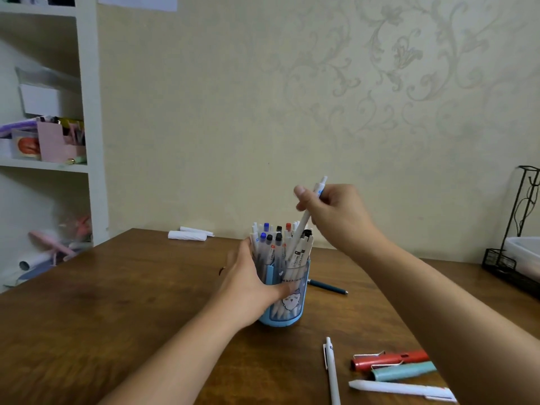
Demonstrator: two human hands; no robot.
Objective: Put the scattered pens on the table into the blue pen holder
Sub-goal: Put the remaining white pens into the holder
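Observation:
The blue pen holder (287, 305) stands upright at mid-table, packed with several pens. My left hand (248, 283) grips its left side, thumb across the front. Above it, my right hand (333, 211) pinches a white pen (305, 220) that tilts with its lower end in among the pens in the holder. Loose on the table at the front right lie a white pen (331, 369), a red pen (388, 359), a teal pen (404, 371) and another white pen (403, 388). A dark blue pen (328, 287) lies just behind the holder to its right.
Two white paper rolls (188, 234) lie at the table's far edge by the wall. A black wire rack (514, 249) with a plastic box stands at the far right. A white shelf unit (87, 127) with clutter fills the left side.

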